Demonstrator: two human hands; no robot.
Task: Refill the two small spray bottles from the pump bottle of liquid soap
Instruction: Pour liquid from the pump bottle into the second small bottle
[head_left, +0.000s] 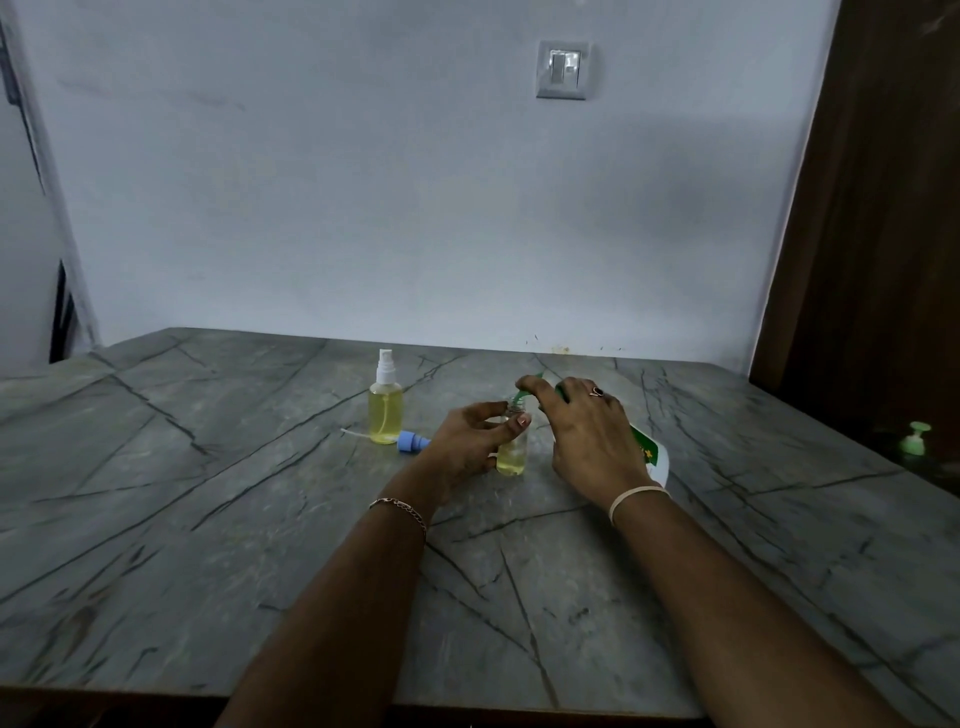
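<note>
A small open spray bottle (512, 452) with yellow liquid in its lower part stands on the grey marble table (260, 519). My left hand (467, 441) grips it from the left side. My right hand (587, 436) holds the tilted soap bottle (649, 452), white with a green label, its green neck (519, 400) right over the small bottle's mouth. A second spray bottle (385, 410) with a white spray top stands to the left, filled with yellow liquid. A blue spray cap (413, 443) with a white tube lies beside it.
A green pump head (915, 439) sits at the table's right edge. A white wall with a light switch (563, 70) rises behind the table. A dark wooden door frame (872, 234) stands at the right.
</note>
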